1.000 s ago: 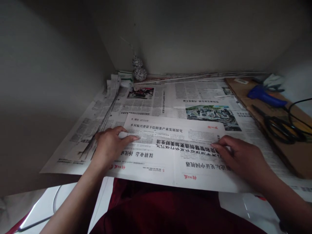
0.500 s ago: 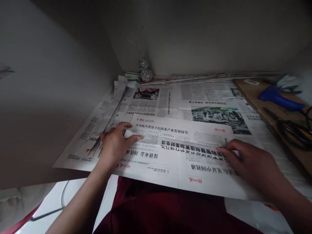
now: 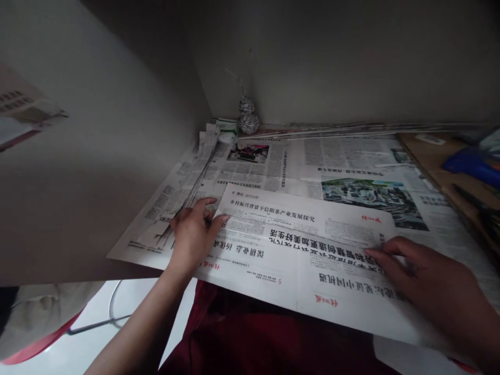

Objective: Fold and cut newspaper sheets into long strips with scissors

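A newspaper sheet (image 3: pixel 289 276), folded over with a printed flap on top, lies across the front of the table and reaches past its edge above my lap. My left hand (image 3: pixel 193 232) holds its left side, the thumb over the paper and the index finger stretched forward just beyond the border. On the opposite side, my right hand (image 3: pixel 425 281) pinches the flap near its right end between thumb and index finger. The rest of the right fingers are curled and partly hidden. Beneath is a larger spread newspaper (image 3: pixel 295 164) with colour photos.
Cut paper strips (image 3: pixel 207 153) lie at the left by the wall. A small gourd-shaped woven ornament (image 3: pixel 248 115) stands at the back beside a white-green packet (image 3: pixel 226 130). Long thin paper rods (image 3: pixel 332 130) line the back. A brown board (image 3: pixel 433 156) at right carries a blue tool (image 3: pixel 471 164) and dark-handled scissors (image 3: pixel 480 208).
The view has turned a little to the left, so everything appears shifted right. The white folded corner seen between my left thumb and index finger no longer shows. Both hands stay at the sheet.
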{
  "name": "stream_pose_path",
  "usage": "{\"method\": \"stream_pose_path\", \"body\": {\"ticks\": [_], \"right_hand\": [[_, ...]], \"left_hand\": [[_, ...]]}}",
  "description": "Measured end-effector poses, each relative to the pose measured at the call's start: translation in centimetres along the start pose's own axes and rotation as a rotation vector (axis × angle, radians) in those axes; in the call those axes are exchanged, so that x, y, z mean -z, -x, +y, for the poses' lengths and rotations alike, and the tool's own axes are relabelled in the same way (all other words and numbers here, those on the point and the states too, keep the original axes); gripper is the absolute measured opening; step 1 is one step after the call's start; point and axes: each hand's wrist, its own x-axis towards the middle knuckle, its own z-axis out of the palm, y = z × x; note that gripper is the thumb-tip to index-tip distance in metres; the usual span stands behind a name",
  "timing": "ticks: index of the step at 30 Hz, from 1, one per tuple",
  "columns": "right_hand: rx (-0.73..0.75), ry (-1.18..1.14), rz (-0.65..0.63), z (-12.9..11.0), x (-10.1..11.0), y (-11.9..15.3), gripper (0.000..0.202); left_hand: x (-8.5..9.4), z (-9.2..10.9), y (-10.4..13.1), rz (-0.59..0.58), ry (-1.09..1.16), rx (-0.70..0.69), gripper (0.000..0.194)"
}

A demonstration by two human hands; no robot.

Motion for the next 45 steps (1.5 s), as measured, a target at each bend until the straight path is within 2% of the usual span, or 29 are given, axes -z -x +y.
{"method": "stream_pose_path", "body": {"ticks": [11, 19, 23, 25, 28, 30, 33, 36, 38, 39, 42, 45], "right_hand": [[-0.033, -0.026, 0.0, 0.0, 0.1, -0.1, 0.036], [0.001, -0.024, 0.026, -0.1, 0.1, -0.2, 0.036], [-0.003, -0.021, 0.013, 0.1, 0.0, -0.2, 0.037], [0.012, -0.018, 0.02, 0.1, 0.0, -0.2, 0.04], [0.027, -0.018, 0.024, -0.1, 0.1, -0.2, 0.048], [0.025, -0.015, 0.022, -0.2, 0.1, -0.2, 0.052], [0.002, -0.009, 0.013, -0.2, 0.1, -0.1, 0.056], [-0.015, -0.018, -0.001, -0.2, 0.1, -0.1, 0.054], [-0.007, -0.023, 0.005, -0.2, 0.2, 0.0, 0.051], [0.0, -0.024, 0.011, -0.2, 0.1, 0.0, 0.049], [0.01, -0.024, 0.023, 0.1, 0.0, 0.1, 0.045], [0.04, -0.024, 0.068, 0.5, -0.4, 0.1, 0.047]], "left_hand": [[-0.1, 0.0, 0.5, 0.035, -0.044, -0.018, 0.034], [-0.1, 0.0, 0.7, 0.052, -0.039, -0.008, 0.033], [0.0, -0.5, 0.6, 0.063, 0.042, -0.011, 0.03], [0.2, -1.0, 0.4, 0.047, 0.126, -0.032, 0.029], [0.7, -1.9, 0.0, -0.035, 0.236, -0.037, 0.03], [1.0, -2.3, -0.2, -0.081, 0.251, -0.039, 0.039], [1.5, -2.4, 0.0, -0.021, 0.109, -0.171, 0.072], [1.7, -1.4, 0.5, 0.122, -0.09, -0.451, 0.096], [1.8, -0.1, 0.7, 0.136, -0.138, -0.617, 0.096], [1.7, 0.8, 0.8, 0.104, -0.148, -0.673, 0.093], [1.1, 3.4, 0.5, -0.015, -0.142, -0.797, 0.089], [0.0, 5.0, 0.0, -0.076, -0.111, -0.888, 0.08]]}}
